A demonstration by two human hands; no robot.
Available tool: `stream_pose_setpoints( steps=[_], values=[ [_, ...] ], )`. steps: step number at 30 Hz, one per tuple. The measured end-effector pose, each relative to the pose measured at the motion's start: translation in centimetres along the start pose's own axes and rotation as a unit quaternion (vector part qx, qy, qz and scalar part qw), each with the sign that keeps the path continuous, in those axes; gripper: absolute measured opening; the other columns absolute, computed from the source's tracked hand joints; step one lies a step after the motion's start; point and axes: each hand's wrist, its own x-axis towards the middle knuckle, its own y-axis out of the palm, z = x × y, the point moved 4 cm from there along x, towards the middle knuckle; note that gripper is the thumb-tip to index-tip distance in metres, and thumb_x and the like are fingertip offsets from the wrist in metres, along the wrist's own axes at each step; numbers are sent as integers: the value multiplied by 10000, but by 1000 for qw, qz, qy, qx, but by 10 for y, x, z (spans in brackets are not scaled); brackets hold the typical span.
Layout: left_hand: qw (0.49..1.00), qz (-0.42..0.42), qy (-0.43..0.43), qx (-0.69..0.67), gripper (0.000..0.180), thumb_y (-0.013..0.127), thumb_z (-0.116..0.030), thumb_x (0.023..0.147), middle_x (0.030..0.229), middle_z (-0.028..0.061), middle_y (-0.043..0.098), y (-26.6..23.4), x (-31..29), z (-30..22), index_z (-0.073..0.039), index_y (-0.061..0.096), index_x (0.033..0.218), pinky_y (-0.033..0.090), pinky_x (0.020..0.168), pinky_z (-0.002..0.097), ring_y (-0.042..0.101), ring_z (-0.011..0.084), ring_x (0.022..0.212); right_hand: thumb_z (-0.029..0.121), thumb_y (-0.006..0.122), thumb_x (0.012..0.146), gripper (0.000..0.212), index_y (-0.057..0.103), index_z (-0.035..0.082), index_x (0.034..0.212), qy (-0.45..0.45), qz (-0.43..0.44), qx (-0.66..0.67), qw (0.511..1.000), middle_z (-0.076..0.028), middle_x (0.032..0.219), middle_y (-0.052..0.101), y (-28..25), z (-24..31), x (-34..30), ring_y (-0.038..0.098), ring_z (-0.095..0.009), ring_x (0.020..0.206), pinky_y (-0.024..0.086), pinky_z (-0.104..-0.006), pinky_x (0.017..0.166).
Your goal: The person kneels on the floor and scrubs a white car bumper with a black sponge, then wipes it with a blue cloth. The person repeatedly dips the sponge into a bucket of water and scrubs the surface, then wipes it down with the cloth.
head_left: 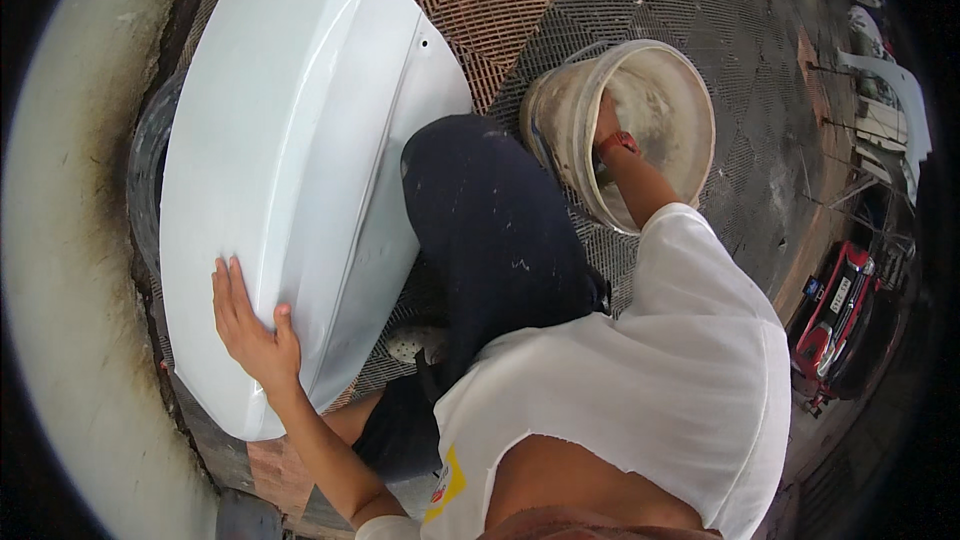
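Note:
A long white car body panel [330,120] with a raised crease and a small hole near its right edge lies in front of me on the left. Flat on its near part rests my left hand [255,335], fingers stretched out, thumb apart, holding nothing. My right hand [607,125] reaches down into a dirty white bucket [690,90] at the right, a red band on its wrist. The bucket's rim and wall hide those fingers, so what they touch is not visible.
A black tyre [150,170] shows under the panel's left edge, beside a stained pale wall [70,190]. Black and orange grid tiles [500,0] cover the floor. To the far right are a red car bumper [840,310] and a white curved part [900,90] on a stand.

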Motion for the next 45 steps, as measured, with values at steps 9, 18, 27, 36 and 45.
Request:
stream_pose_setpoints(
  steps=[9, 18, 27, 36, 45],
  values=[
    [999, 11, -27, 18, 812, 511, -671, 1031, 1579, 224, 534, -5, 4, 1, -46, 538, 1550, 400, 1171, 515, 525, 429, 1430, 437, 573, 1058, 650, 459, 56, 1572, 97, 150, -61, 982, -296, 1423, 618, 23, -66, -1, 602, -456, 1297, 485, -508, 1099],
    [999, 12, -47, -7, 773, 573, -627, 1012, 1617, 189, 507, -16, 1, 0, -90, 536, 1566, 376, 1199, 517, 499, 395, 1463, 408, 649, 1030, 620, 563, 6, 1494, 200, 157, 219, 942, -182, 1418, 668, -34, -44, 23, 660, -343, 1254, 530, -423, 1062],
    [995, 4, -81, -63, 796, 522, -620, 1059, 1713, 245, 325, 26, 49, -32, -93, 409, 1644, 202, 1299, 595, 272, 423, 1605, 602, 558, 1069, 680, 529, 112, 1540, 157, -69, 634, 754, -102, 1395, 657, -260, 119, -44, 634, -294, 1270, 497, -545, 1119],
    [992, 68, 13, -103, 783, 433, -616, 1077, 1756, 179, 264, 52, 144, -109, -123, 344, 1679, 164, 1311, 593, 217, 394, 1628, 570, 738, 979, 636, 654, 50, 1335, -34, -28, 492, 869, -71, 1149, 715, -290, 408, -19, 720, -191, 936, 630, -368, 767],
    [974, 102, -141, -148, 695, 578, -576, 968, 1673, 102, 459, 51, 9, 75, -289, 491, 1594, 223, 1315, 512, 375, 299, 1568, 171, 791, 840, 188, 764, -2, 909, -496, 314, 330, 739, -118, 795, 755, -22, 728, -246, 687, -193, 698, 572, -368, 701]
  ],
)
